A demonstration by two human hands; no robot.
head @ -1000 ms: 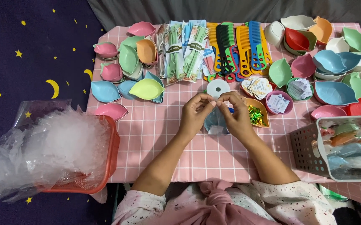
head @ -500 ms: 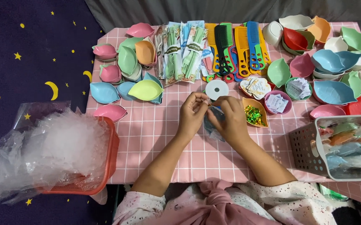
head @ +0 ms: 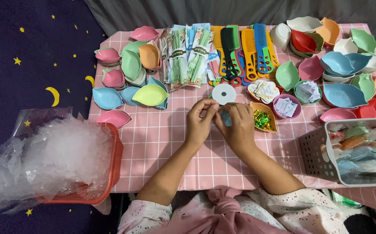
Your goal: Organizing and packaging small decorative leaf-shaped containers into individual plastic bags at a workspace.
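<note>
A small pale-blue item (head: 225, 118) sits pinched between the fingers (head: 209, 105) of both hands, mostly hidden by them, so its exact shape cannot be told; only a bluish, slightly see-through patch shows in the gap. It is held just above the pink checked surface (head: 162, 143), directly below the white tape roll (head: 223, 93) and just left of the small orange dish of shiny green and gold bits (head: 263, 119).
</note>
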